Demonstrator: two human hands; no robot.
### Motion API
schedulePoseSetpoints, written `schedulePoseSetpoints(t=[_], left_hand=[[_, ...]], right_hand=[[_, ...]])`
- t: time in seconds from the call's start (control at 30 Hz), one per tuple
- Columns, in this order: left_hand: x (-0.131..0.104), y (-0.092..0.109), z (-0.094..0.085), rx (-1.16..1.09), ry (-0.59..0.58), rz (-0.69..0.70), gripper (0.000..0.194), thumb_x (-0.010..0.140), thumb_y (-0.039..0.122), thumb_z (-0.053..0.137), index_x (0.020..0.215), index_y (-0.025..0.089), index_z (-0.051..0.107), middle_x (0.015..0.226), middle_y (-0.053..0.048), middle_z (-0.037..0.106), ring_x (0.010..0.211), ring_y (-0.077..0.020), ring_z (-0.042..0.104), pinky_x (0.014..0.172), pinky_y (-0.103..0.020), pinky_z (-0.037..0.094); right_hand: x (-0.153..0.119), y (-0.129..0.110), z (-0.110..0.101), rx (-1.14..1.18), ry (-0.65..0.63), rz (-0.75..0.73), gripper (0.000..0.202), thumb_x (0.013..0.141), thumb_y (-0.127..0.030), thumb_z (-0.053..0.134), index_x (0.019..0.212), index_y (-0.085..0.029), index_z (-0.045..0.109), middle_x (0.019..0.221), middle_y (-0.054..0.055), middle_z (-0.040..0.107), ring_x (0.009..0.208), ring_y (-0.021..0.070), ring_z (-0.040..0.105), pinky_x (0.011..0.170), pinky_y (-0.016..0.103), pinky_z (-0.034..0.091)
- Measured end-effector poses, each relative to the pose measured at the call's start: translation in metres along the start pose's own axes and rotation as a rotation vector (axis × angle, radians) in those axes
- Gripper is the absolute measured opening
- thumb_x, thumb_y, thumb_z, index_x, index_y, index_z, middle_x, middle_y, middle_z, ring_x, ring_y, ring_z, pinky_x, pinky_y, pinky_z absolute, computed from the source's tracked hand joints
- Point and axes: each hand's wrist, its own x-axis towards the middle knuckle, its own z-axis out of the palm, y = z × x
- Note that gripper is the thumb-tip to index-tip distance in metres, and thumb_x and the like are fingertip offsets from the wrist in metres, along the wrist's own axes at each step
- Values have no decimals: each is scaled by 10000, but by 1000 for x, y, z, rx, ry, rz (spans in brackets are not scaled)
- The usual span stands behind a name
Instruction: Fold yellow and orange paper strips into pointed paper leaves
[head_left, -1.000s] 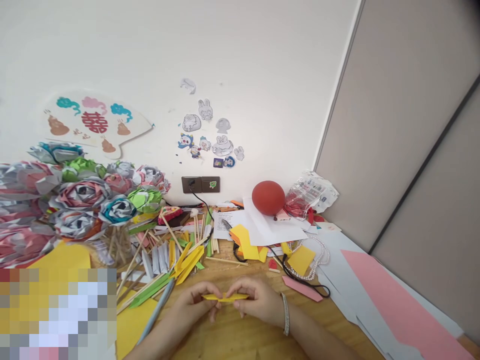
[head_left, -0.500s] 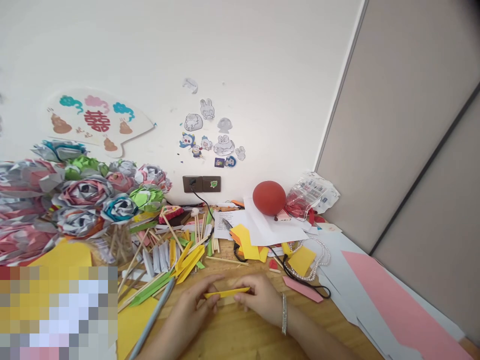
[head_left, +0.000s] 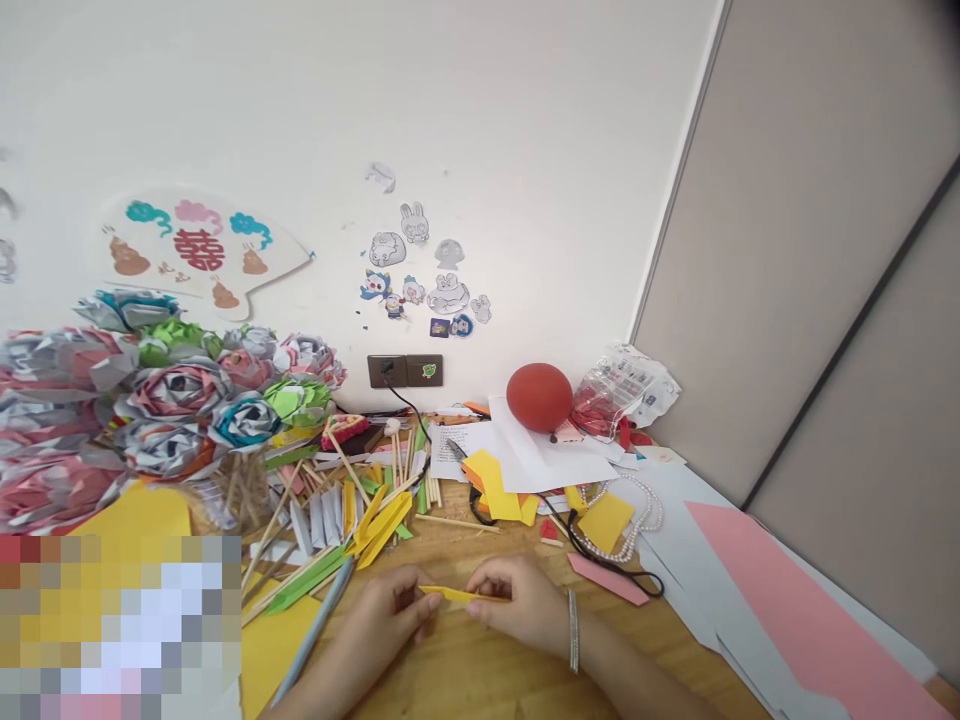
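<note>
A narrow folded strip of yellow paper (head_left: pixel 456 595) is stretched between my two hands, low over the wooden table (head_left: pixel 450 665). My left hand (head_left: pixel 394 612) pinches its left end between thumb and fingers. At the other end, my right hand (head_left: pixel 517 603) grips the strip, thumb in front and fingers curled behind; a silvery bracelet circles that wrist. Just beyond my left hand lie folded yellow pieces (head_left: pixel 382 525) and a grey-blue stick (head_left: pixel 319 630).
Paper flowers (head_left: pixel 176 390) crowd the left side, beside wooden sticks and folded strips. A red balloon (head_left: pixel 539 397) rests on white sheets at the back. A pearl string (head_left: pixel 651 505), a black cord and pink paper (head_left: pixel 607 580) lie to the right.
The yellow strip now tilts down slightly to the right instead of up. My right hand's fingers have shifted and curled higher above the strip; my left hand has turned slightly.
</note>
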Motion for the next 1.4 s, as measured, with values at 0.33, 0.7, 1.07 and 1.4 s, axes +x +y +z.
schedulePoseSetpoints(t=[0.33, 0.7, 1.07, 1.4], left_hand=[[-10, 3, 8, 266, -74, 140, 253, 799, 377, 433, 689, 200, 576, 731, -36, 635, 698, -191, 559, 630, -253, 386], [-8, 2, -5, 346, -131, 144, 291, 843, 342, 412, 638, 196, 560, 664, -10, 607, 643, -162, 544, 579, -214, 344], [-1, -9, -17, 291, -137, 199, 389, 900, 397, 356, 649, 193, 572, 635, 6, 607, 601, -135, 534, 578, -201, 356], [3, -8, -40, 441, 171, 121, 386, 861, 434, 294, 650, 208, 525, 624, -14, 601, 602, -181, 561, 573, -250, 396]], right_hand=[[-5, -1, 0, -324, -63, -176, 89, 774, -157, 615, 774, -174, 703, 726, 7, 691, 660, 140, 590, 616, 213, 384], [-5, -3, -9, -283, -60, -137, 131, 799, -241, 591, 751, -175, 693, 693, 7, 670, 638, 145, 576, 585, 218, 380], [-4, 3, -18, 140, -240, -45, 420, 868, -467, 468, 1118, -160, 608, 545, -20, 553, 486, 115, 507, 543, 236, 437], [4, 3, -35, -231, 113, -271, 266, 864, -272, 501, 1096, -198, 608, 1102, 100, 626, 1025, 222, 555, 894, 389, 427]])
